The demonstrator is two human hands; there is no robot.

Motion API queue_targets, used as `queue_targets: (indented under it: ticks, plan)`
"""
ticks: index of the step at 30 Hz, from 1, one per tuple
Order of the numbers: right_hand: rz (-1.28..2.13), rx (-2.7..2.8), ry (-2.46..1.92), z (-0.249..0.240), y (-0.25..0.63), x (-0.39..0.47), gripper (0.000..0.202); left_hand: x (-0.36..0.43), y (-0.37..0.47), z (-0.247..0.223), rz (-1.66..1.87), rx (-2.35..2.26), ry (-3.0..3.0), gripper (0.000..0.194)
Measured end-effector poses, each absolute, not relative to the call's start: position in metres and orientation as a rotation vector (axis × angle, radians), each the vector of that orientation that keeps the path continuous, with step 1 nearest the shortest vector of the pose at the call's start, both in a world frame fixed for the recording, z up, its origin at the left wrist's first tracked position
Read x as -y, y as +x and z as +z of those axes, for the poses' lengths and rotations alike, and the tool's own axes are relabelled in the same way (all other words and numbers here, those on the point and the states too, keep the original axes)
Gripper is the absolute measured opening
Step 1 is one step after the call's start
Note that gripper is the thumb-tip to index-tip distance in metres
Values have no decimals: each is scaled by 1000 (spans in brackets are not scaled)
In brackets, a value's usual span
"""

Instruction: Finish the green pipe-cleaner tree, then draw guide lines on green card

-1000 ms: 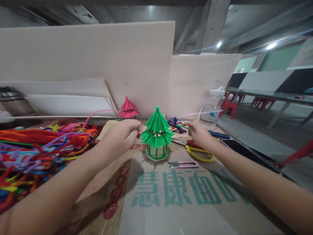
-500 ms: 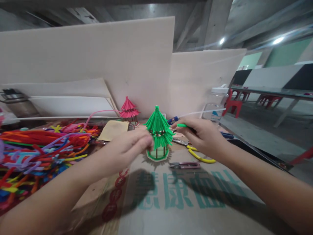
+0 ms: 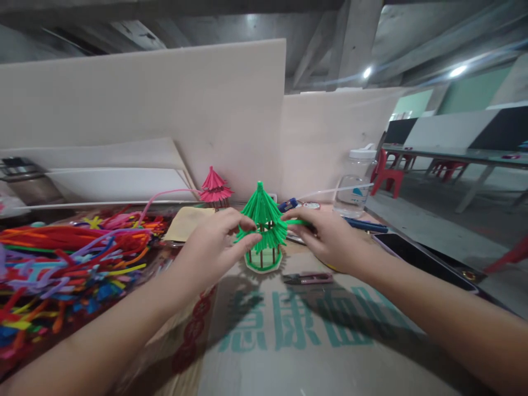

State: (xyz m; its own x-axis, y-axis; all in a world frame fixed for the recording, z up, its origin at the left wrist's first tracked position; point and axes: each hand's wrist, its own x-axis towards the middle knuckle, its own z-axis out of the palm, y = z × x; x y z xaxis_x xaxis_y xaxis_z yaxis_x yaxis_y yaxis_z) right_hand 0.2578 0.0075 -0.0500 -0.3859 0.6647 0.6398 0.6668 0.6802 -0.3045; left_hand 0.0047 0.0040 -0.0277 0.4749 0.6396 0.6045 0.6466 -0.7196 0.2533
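Note:
A small green pavilion model [image 3: 262, 206] with a two-tier fringed roof, thin brown posts and a green-edged base stands upright in front of me. My left hand [image 3: 226, 236] is at its left side, thumb and forefinger apart beside the lower roof; whether they touch it I cannot tell. My right hand [image 3: 325, 234] pinches a short green pipe cleaner [image 3: 297, 222], its free end by the right side of the roof. In front of the model lie thread snips [image 3: 308, 279]. Under my right hand, yellow-handled pliers are mostly hidden.
A pile of colourful pipe cleaners [image 3: 74, 253] covers the left. Behind stand a pink pavilion model [image 3: 215, 187] and a yellowish card [image 3: 187, 223]. At the right are a clear bottle [image 3: 355, 184] and a dark phone [image 3: 424, 261]. Pale boards [image 3: 144, 104] close off the back.
My right hand has moved the green pipe cleaner to the left, up to the roof. My left hand's thumb and forefinger have spread apart. The view has shifted slightly.

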Motion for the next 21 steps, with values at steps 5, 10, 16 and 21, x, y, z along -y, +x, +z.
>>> queue_targets:
  ticks: [5,10,16,21]
  plan:
    - [170,1981,-1129,-55,265,-27,20,-27,-4,-46,-1097,1350,-2608,71]
    - [151,2090,-1191,-65,262,-33,22,-33,-2,-55,-1087,1392,-2830,80]
    - [245,2059,-1065,-73,267,-37,17,-31,4,-60,-1065,1400,-2886,74]
    - [25,2122,-915,-88,265,-42,17,-34,4,-65,-1063,1473,-2893,76]
